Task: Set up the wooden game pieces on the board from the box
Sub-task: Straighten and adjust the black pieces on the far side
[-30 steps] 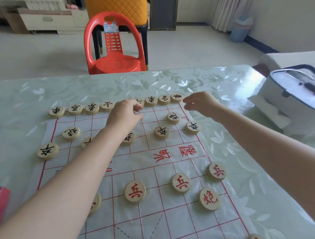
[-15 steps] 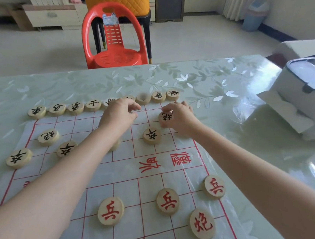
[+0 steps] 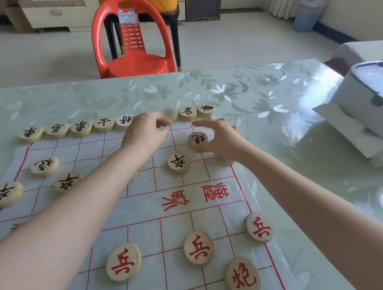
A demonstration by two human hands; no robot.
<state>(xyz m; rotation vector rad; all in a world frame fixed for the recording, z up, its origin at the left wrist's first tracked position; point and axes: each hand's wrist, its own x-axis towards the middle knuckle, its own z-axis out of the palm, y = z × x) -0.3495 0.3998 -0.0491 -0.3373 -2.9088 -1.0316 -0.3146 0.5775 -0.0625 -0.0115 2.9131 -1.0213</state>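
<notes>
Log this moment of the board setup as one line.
stage: far row | left hand: at back-row pieces | right hand: open beside black-marked piece | board: red pieces near side

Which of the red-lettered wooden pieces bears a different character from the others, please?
The red-lettered piece nearest the camera, by the board's right edge. Its character differs from the one shared by the three red pieces in the row beyond it.

Count on the board (image 3: pixel 146 219): 4 red-lettered wooden pieces near edge, first at (image 3: pixel 123 262). Black-lettered pieces: 7 readable in the far row, first at (image 3: pixel 31 134), plus 1 blurred disc there (face unreadable) and 5 readable mid-board, first at (image 3: pixel 44 166). 2 more discs mostly hidden under the arms. 2 hands over the board: left (image 3: pixel 146 131), right (image 3: pixel 222 139). 1 white box (image 3: pixel 370 113) on the bench (image 3: pixel 304 157), 1 red chair (image 3: pixel 132 38) behind it.
</notes>
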